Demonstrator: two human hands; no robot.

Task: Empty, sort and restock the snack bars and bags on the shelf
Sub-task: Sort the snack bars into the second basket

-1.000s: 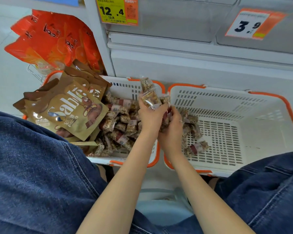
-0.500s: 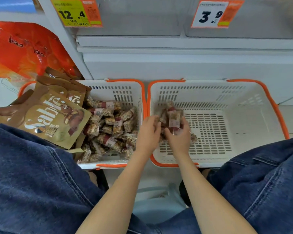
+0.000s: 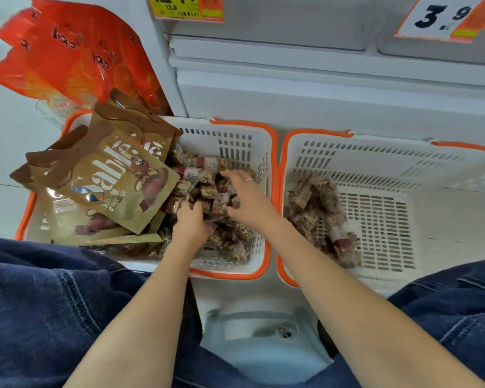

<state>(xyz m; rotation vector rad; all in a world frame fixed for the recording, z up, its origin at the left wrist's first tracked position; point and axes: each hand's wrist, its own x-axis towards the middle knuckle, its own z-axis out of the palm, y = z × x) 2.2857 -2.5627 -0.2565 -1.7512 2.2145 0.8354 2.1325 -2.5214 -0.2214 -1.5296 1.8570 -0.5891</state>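
Two white baskets with orange rims stand side by side on the floor. The left basket (image 3: pixel 244 127) holds a heap of clear-wrapped nut snack bars (image 3: pixel 205 169) and several brown Sablé bags (image 3: pixel 115 180). A smaller pile of the same bars (image 3: pixel 317 214) lies at the left side of the right basket (image 3: pixel 319 133). Both hands are in the left basket. My left hand (image 3: pixel 191 222) digs into the heap with its fingers curled round bars. My right hand (image 3: pixel 248 197), a ring on one finger, lies spread on top of the bars.
Orange snack bags (image 3: pixel 67 51) hang or lean at the upper left. White shelf fronts carry price tags 12.4 (image 3: pixel 185 7) and 3.9 (image 3: pixel 445 18). My denim-clad knees frame the bottom corners, with a pale stool (image 3: pixel 263 345) between them.
Both hands left the handful of bars in the right basket and moved left into the left basket's heap. The camera view shifted slightly.
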